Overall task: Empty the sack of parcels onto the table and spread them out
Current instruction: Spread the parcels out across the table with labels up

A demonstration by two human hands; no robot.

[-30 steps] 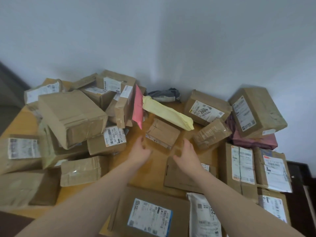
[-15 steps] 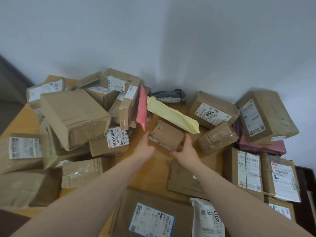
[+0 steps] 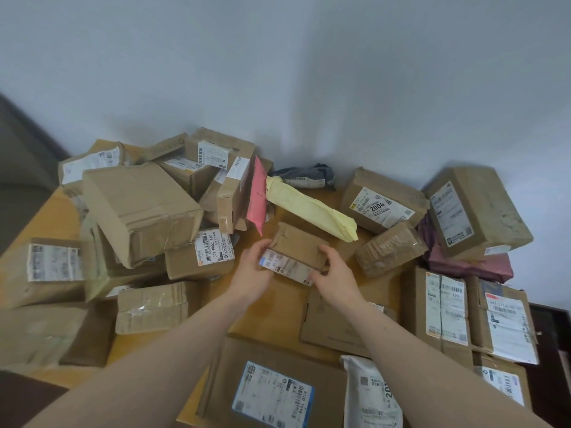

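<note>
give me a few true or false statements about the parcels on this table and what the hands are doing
1. Both hands hold one small brown box. True: the left hand and right hand take it from either side.
2. The yellow parcel lies flat on the floor. False: it rests tilted on the pile.
3. A pink envelope stands beside the yellow parcel. True.
4. The box marked 2004 is in the left hand's grip. False: it sits untouched near the wall.
</note>
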